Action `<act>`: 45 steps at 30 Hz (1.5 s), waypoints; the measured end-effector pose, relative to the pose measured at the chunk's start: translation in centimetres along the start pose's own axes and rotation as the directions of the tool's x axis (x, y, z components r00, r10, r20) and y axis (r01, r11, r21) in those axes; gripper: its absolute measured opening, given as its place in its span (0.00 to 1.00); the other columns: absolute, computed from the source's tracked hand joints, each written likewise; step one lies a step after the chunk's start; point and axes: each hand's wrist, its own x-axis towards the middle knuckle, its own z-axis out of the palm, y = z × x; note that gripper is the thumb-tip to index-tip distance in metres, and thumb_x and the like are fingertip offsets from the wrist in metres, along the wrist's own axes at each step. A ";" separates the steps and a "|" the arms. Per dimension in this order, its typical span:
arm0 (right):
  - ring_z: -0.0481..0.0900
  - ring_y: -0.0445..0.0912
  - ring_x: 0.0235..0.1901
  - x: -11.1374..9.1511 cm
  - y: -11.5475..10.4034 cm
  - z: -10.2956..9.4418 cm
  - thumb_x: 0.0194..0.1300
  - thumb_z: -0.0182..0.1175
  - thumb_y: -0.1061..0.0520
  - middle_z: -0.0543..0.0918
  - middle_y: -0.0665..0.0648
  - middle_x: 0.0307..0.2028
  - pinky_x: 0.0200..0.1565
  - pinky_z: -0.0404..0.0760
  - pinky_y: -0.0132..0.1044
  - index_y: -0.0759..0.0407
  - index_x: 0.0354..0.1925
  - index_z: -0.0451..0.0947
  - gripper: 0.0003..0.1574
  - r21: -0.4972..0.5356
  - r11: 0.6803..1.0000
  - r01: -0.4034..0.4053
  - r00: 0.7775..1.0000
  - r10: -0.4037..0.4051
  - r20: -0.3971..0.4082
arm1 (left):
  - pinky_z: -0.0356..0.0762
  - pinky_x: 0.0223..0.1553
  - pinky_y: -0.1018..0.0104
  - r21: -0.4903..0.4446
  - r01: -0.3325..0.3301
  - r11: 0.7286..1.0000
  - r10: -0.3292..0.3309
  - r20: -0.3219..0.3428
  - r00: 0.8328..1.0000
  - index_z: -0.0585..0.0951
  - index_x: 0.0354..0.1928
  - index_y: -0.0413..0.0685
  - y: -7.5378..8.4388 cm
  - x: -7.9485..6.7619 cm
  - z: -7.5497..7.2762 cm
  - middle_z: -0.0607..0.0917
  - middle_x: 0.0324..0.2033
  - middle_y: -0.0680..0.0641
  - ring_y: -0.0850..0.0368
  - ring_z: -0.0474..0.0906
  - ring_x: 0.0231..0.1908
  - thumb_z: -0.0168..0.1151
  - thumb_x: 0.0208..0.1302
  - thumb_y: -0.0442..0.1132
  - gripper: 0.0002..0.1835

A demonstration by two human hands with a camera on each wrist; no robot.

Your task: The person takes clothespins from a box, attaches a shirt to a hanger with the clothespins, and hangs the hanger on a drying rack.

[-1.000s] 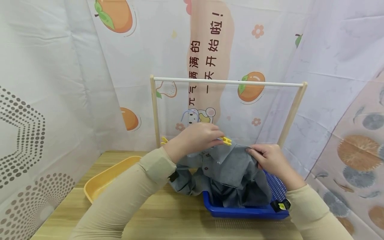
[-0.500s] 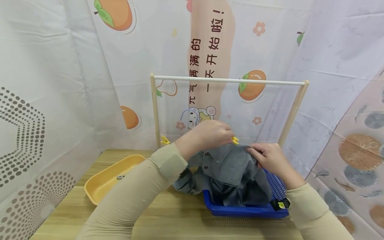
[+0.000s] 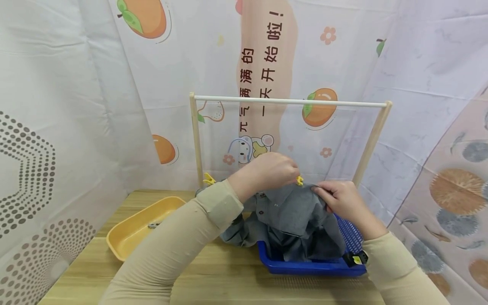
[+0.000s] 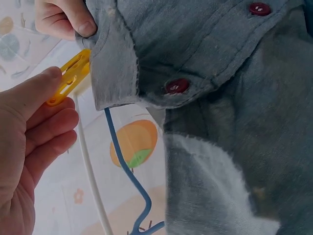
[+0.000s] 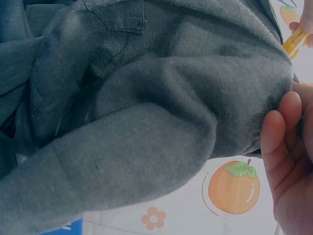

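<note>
My left hand point(image 3: 267, 171) pinches a yellow clothespin point(image 4: 71, 78) between thumb and fingers. The clothespin's tip meets the edge of a grey-blue shirt point(image 3: 291, 212), beside the collar. Below the collar, a blue clothes hanger point(image 4: 122, 156) shows in the left wrist view. My right hand point(image 3: 339, 197) pinches the shirt's shoulder between thumb and fingers, just right of the clothespin. Red buttons run down the shirt's front. A second yellow clothespin point(image 3: 209, 178) stands out at the shirt's left side, partly behind my left forearm.
The shirt's lower part drapes into a blue basket point(image 3: 312, 267) on the wooden table point(image 3: 221, 279). A yellow tray point(image 3: 114, 245) with a small item inside lies at the left, partly covered by my left sleeve. Behind the shirt stands a rack with a white rail point(image 3: 289, 101).
My left hand has moved right with the clothespin, along the shirt's collar toward my right hand. My right hand keeps its hold on the shoulder. More of the yellow tray shows.
</note>
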 end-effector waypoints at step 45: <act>0.71 0.27 0.13 0.5 0.5 0.6 0.53 0.73 0.68 0.81 0.41 0.19 0.20 0.76 0.33 0.51 0.34 0.88 0.14 -0.068 0.981 0.184 0.978 -0.190 -0.090 | 0.73 0.31 0.66 0.044 0.011 0.999 -0.018 0.149 0.989 0.85 0.29 0.52 -0.2 1.5 -0.8 0.81 0.25 0.55 0.60 0.67 0.26 0.59 0.73 0.37 0.12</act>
